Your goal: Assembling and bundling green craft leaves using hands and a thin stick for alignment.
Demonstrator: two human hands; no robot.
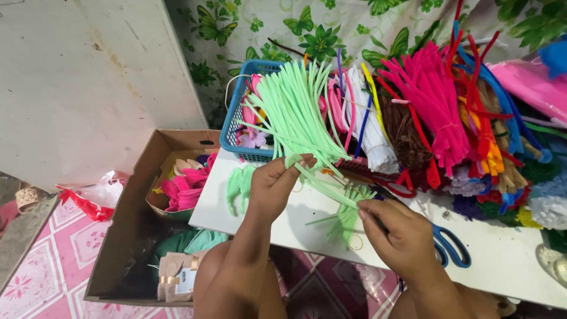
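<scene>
My left hand (273,184) pinches the bent end of a light green pipe cleaner (323,184) above a low white table (307,227). My right hand (397,231) grips the other end of the same strand, lower and to the right. Under the hands lie short cut green pieces (347,215) and folded green leaf shapes (238,184). A big bundle of light green pipe cleaners (295,109) fans out just behind my left hand, resting over a blue plastic basket (237,127).
Bundles of pink (434,100), white, brown, red and blue pipe cleaners pile at the back right. Blue-handled scissors (450,248) lie beside my right hand. A cardboard box (150,195) with pink flower pieces stands on the left on a pink floor mat.
</scene>
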